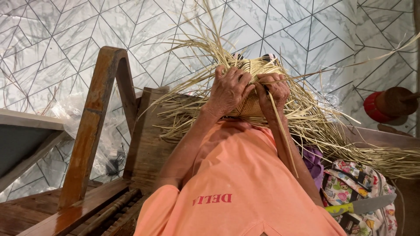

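A woven straw basket (249, 102), half made, is held at the upper centre of the frame, above an orange shirt (236, 183) bearing red lettering. It is gripped from its left side by the left hand (228, 89), whose fingers (238, 78) are curled closed over the rim. The right hand (273, 89) is closed on the other side, a single straw strip (284, 135) being pinched between its fingers. Loose straw strands (350, 140) are spread outward from the weave to the right edge. White marble-patterned tiles (65, 39) with dark lines fill the background. A wooden chair frame (94, 126) is seen at the left, clear plastic sheeting (76, 109) behind it. A patterned bag (363, 183) and a knife (363, 204) lie at the lower right; a red round object (374, 109) is seen at the right edge.
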